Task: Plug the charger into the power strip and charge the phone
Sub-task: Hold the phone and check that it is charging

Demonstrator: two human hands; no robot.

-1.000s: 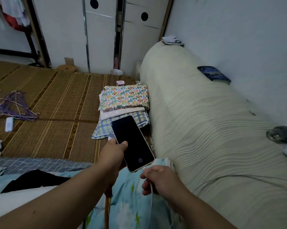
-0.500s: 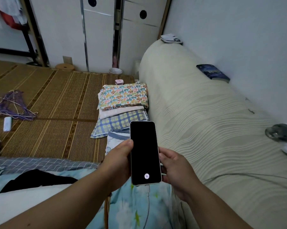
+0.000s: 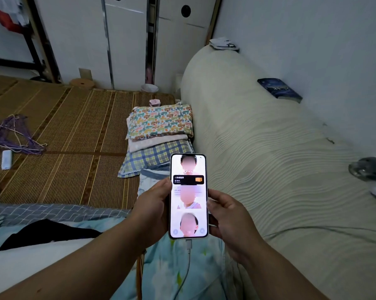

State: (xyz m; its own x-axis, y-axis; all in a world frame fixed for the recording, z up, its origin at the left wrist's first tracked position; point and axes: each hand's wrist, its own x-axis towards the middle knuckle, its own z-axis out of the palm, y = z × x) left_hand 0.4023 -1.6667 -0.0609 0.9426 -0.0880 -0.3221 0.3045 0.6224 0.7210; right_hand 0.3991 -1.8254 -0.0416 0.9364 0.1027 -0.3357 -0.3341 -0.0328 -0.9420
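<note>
Your left hand [image 3: 154,210] and right hand [image 3: 228,219] both grip the phone [image 3: 188,195], one on each long edge, fingers curled round its sides and thumbs on the front rim. The phone is held upright above your lap, screen lit and facing you. A white cable [image 3: 188,263] is seated in its bottom port and runs down over the pale blue floral quilt [image 3: 172,278] that covers your legs. Its far end leaves the frame, so the charger and power strip cannot be checked from this view.

To your left, a grey checked sheet [image 3: 53,212] lies at the edge of the woven mat [image 3: 74,131]. Just beyond the phone sits a stack of folded cloths [image 3: 159,131], the top one in a coloured print, a plaid one at the bottom. To your right runs a long cream bolster [image 3: 258,159] against the wall; a thin dark cord lies across its near end. A dark blue book [image 3: 279,89] rests between bolster and wall, and a grey object, possibly a soft toy [image 3: 368,169], lies at the right edge.

On the mat at far left lie purple hangers [image 3: 12,137] and a small white remote-like item [image 3: 6,159]. White cupboard doors [image 3: 122,40] close off the far side.
</note>
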